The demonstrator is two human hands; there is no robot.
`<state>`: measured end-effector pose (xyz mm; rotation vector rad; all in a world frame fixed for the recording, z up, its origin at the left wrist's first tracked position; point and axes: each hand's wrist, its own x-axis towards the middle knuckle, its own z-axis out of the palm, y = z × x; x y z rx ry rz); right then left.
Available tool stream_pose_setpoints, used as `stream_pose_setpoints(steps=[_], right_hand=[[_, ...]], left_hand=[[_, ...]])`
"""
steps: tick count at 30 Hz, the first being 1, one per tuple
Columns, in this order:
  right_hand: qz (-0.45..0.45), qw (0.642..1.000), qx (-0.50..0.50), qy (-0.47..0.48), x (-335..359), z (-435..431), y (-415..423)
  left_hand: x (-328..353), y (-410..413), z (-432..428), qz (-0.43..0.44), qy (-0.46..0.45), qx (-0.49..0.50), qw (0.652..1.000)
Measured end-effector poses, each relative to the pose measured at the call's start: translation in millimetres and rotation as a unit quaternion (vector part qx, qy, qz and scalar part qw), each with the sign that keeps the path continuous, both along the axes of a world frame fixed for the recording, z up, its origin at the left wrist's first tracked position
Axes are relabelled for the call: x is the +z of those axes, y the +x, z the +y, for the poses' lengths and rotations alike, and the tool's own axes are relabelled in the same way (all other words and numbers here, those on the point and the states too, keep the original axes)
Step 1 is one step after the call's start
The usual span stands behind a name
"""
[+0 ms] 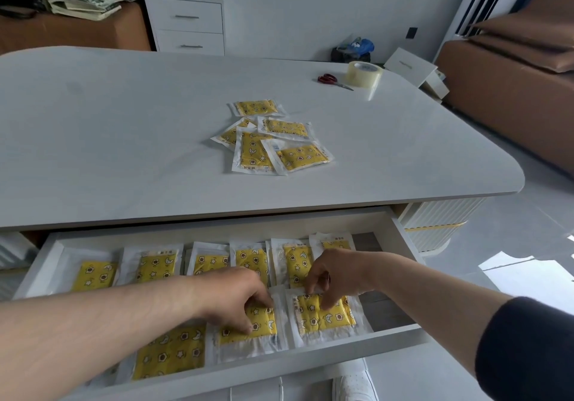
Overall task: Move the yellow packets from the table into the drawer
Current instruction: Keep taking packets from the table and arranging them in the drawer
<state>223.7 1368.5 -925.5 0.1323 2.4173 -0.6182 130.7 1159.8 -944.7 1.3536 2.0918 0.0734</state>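
Fingers (265, 303) of the left hand (230, 295) are curled down and pinching the near-middle packet (264, 323), thumb low, fingertips at its far edge. Just to the right, the right hand (335, 270) does the same on the near-right packet (329, 320), with thumb and forefinger nipping its far edge. Both packets lie flat in the open drawer (279, 366), side by side and about touching, in front of a far row (155, 267) of packets that's already in.

My take on doing this bit well: it looks like the squaring-up step, so slide, don't lift. These wrappers look slippery and will likely skate over each other. Nudge each one so its clear border butts against its neighbour rather than riding over it, and keep them off the front wall so the drawer can close without creasing anything. Let go one hand at a time so nothing drags along. I'd guess the job's about two thirds done. There's a loose pile (270, 143) of overlapping packets mid table (124, 136), well apart from the drawer.

Pose-wise, the left forearm comes in bare from the near left, crossing above the near-left packet (170, 351), wrist bent down. The right forearm comes in from the near right, dark sleeve (528, 354) up near the elbow, wrist arched, fingers pointing down
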Motion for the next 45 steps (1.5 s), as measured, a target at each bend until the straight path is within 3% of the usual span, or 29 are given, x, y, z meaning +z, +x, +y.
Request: stream_pose_setpoints(steps=[10, 23, 35, 45], right_hand=[[0.004, 1.0, -0.024, -0.006, -7, -2, 5], [-0.003, 1.0, 0.015, 0.027, -1, -9, 0], [0.031, 0.999, -0.016, 0.024, 13, -15, -7], [0.142, 0.986, -0.084, -0.029, 74, -35, -1]], left_hand=[[-3, -2, -1, 0.004, -0.005, -0.01, 1.0], [1, 1, -3, 0.003, -0.005, -0.008, 1.0], [36, -23, -15, 0.01, 0.079, 0.122, 0.989], [86, -23, -61, 0.037, 0.152, 0.205, 0.966]])
